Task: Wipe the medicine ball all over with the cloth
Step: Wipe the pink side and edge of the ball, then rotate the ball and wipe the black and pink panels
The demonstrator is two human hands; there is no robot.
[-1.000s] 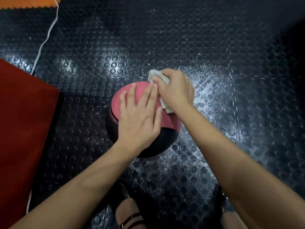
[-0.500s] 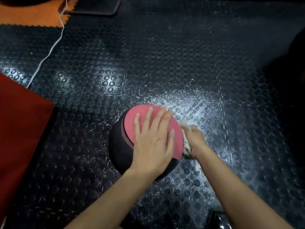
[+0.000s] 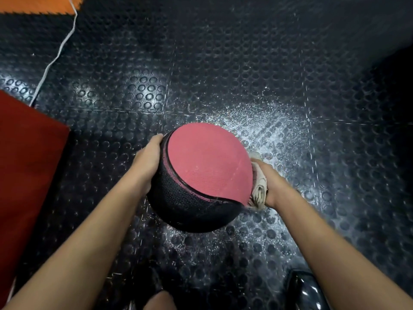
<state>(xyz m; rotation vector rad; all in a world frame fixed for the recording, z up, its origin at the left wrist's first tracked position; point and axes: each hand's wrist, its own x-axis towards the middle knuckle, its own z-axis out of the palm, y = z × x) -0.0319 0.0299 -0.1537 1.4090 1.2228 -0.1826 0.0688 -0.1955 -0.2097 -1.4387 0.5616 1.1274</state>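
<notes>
Left hand (image 3: 148,163) fingertips disappearing behind medicine ball (image 3: 201,175); only back of hand and thumb edge showing. Right hand (image 3: 271,183) fingers lying hidden under bunched cloth (image 3: 259,189) and ball's right side. Ball's underside facing away; floor contact not telling. Red mat (image 3: 26,175) running off left edge. Orange tile (image 3: 38,4) getting cut by top edge. Glossy dark object (image 3: 306,291) at bottom edge staying unidentifiable.

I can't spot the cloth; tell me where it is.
In the head view, the cloth is bunched in the right hand, pressed against the right side of the medicine ball, above the studded black floor.
</notes>
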